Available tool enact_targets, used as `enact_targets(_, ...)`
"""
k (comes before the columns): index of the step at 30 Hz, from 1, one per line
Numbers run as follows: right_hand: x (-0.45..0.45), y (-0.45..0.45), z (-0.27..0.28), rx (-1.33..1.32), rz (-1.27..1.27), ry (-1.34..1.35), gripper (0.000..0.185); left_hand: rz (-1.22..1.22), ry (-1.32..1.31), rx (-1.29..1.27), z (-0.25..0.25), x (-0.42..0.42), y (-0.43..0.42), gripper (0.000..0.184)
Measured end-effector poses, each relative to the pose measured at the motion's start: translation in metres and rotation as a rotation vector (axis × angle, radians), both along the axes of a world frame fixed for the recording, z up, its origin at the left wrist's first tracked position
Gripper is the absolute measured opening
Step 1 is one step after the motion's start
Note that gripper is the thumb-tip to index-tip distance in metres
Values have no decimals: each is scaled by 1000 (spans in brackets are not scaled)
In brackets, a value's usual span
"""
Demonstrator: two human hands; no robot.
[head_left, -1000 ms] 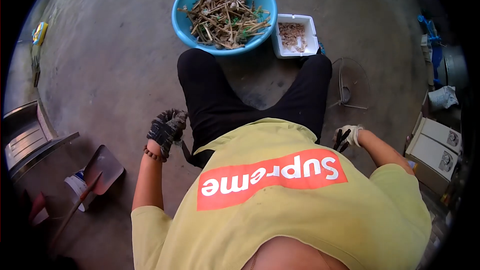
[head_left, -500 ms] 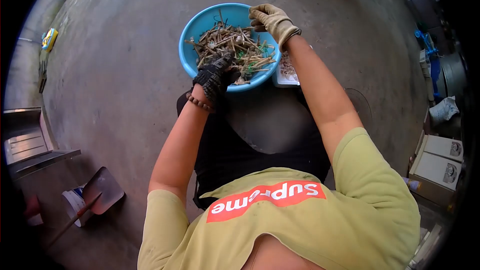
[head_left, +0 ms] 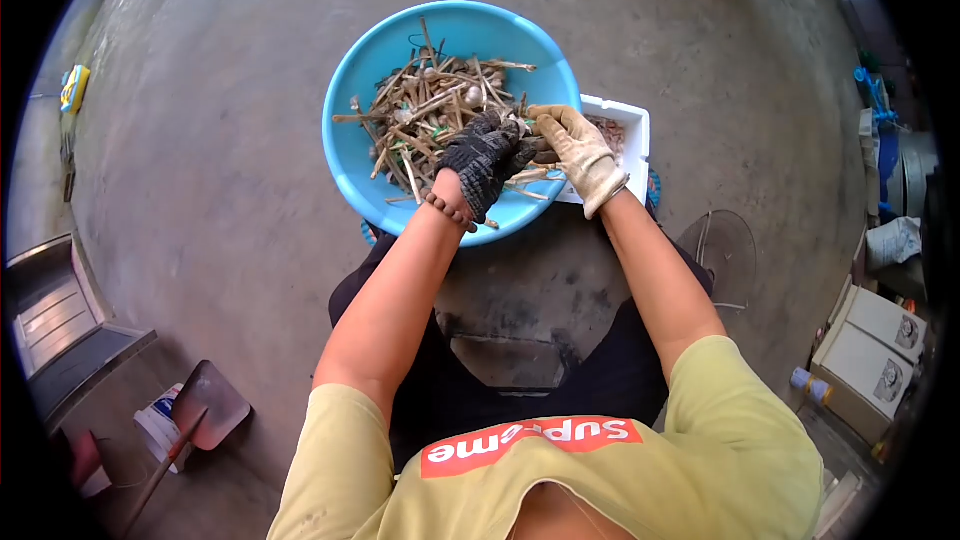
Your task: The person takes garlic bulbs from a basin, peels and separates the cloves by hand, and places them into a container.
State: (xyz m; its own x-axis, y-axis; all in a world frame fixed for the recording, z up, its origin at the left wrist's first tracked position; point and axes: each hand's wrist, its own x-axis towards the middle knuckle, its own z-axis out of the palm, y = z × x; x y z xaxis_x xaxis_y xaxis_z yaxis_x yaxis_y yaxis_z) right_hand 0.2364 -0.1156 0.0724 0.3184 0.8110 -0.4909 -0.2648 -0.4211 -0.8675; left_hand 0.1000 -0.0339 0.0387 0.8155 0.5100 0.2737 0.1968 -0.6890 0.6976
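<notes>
Close work over the blue basin (head_left: 345, 165)

Our left grip (head_left: 484, 162), in a dark glove, and right grip (head_left: 578, 152), in a pale one, curl close together over the dried stalks (head_left: 425, 105) heaped in the basin. We cannot tell whether either grasps anything. We seem to be at picking through the heap; the next move calls for a firm pinch.

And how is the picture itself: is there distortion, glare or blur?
In the head view, black corners and bent edges, the shovel's handle dim at lower left; in the head view, a mild shine on the metal panel, light otherwise soft; in the head view, the left hand and right hand fairly clear, small detail between them hard to make out.
</notes>
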Motion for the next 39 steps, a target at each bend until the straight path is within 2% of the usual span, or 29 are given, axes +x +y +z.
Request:
enact_targets(2, 5, 2, -5, -7, 19, -10, 33, 19, -329, -737, -10, 14, -3, 12)
enact_targets(4, 12, 4, -17, 272, 120, -490, 37, -15, -389, -666, -12, 19, -1, 15)
enact_targets(6, 13, 3, 0, 232, 130, -471, 39, 213, -224, -1543, 17, 24, 3, 18)
enact_targets(7, 14, 2, 6, 159, 104, -359, 37, 61, -120, -995, -12, 25, 3, 22)
enact_targets(8, 18, 2, 9, 88, 77, -247, 35, 63, -116, -996, -9, 29, 4, 22)
enact_targets(9, 24, 2, 9, 65, 115, -426, 30, 18, -216, -987, -4, 33, 2, 22)
enact_targets(10, 28, 2, 11, 63, 110, -423, 30, -30, -314, -976, -2, 39, 1, 23)
enact_targets(12, 37, 3, 13, -13, 201, -713, 30, -68, -236, -973, -10, 50, 4, 24)
enact_targets(15, 48, 6, 12, -14, 152, -614, 28, -11, -67, -964, -19, 61, 3, 23)
enact_targets(17, 57, 3, 9, -17, 154, -537, 26, -124, 97, -350, -21, 68, 7, 25)
enact_targets(18, 61, 4, 13, -87, 113, -371, 24, -178, 162, -39, -22, 72, 8, 27)
enact_targets(19, 64, 2, 8, -116, 87, -299, 23, -195, 32, -81, -25, 75, 8, 29)
enact_targets(22, 71, -3, 4, -144, 44, -226, 20, -175, 49, -226, -28, 86, 2, 25)
enact_targets(24, 72, -6, -1, -145, 40, -212, 19, -152, 128, -196, -10, 89, 1, 22)
enact_targets(27, 71, -11, -16, -115, 97, -391, 20, -147, 84, -126, -7, 84, -1, 20)
enact_targets(28, 69, -10, -14, -140, 132, -478, 19, -173, 195, -270, -14, 85, -1, 18)
enact_targets(30, 65, -10, -17, -164, 176, -573, 19, -206, 308, -188, -15, 82, 2, 30)
enact_targets(32, 59, -11, -20, -140, 173, -586, 19, -176, 302, -189, -14, 79, 0, 30)
enact_targets(34, 52, -10, -19, -122, 163, -600, 18, -117, 190, -488, -17, 73, -4, 29)
enact_targets(35, 49, -9, -16, -104, 153, -634, 17, -122, 223, -300, -15, 72, -2, 28)
enact_targets(36, 47, -8, -14, -86, 142, -670, 17, -116, 222, -301, -13, 72, -2, 28)
enact_targets(38, 44, -9, -18, -37, 122, -698, 15, -112, 355, -584, -8, 74, -1, 15)
enact_targets(39, 43, -9, -17, -49, 102, -634, 14, -113, 353, -584, -9, 74, 0, 15)
